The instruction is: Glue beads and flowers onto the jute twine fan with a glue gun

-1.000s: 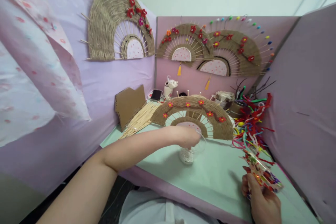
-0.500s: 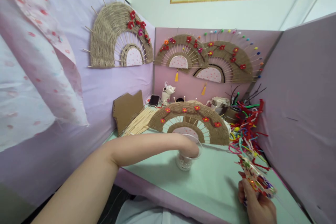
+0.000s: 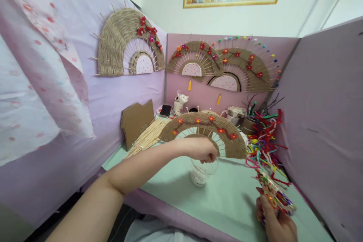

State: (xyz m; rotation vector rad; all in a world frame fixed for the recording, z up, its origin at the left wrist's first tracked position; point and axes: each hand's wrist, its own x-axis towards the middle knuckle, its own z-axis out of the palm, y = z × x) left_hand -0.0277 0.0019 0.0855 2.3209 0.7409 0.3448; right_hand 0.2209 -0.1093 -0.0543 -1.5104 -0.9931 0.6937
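My left hand (image 3: 204,150) is just above the rim of a clear plastic cup (image 3: 200,177) that has small white beads in it. Its fingers are curled together, and whatever they hold is too small or hidden to make out. Behind the cup stands a twine-woven fan (image 3: 190,123) with red flowers and a brown branch line. At the right, my right hand (image 3: 275,215) is closed around a shiny, multicoloured patterned object (image 3: 276,193), whose kind I cannot tell.
Colourful fuzzy stems (image 3: 265,136) are piled at the right back. Thin wooden sticks (image 3: 147,136) and folded cardboard (image 3: 137,121) lie at the left. A phone (image 3: 166,110) and a white animal figure (image 3: 180,102) stand behind. Finished fans (image 3: 119,34) hang on the partitions.
My left hand has risen out of the cup to just above its rim. My right hand keeps its hold on the patterned object, nearly still. The view has tilted slightly.
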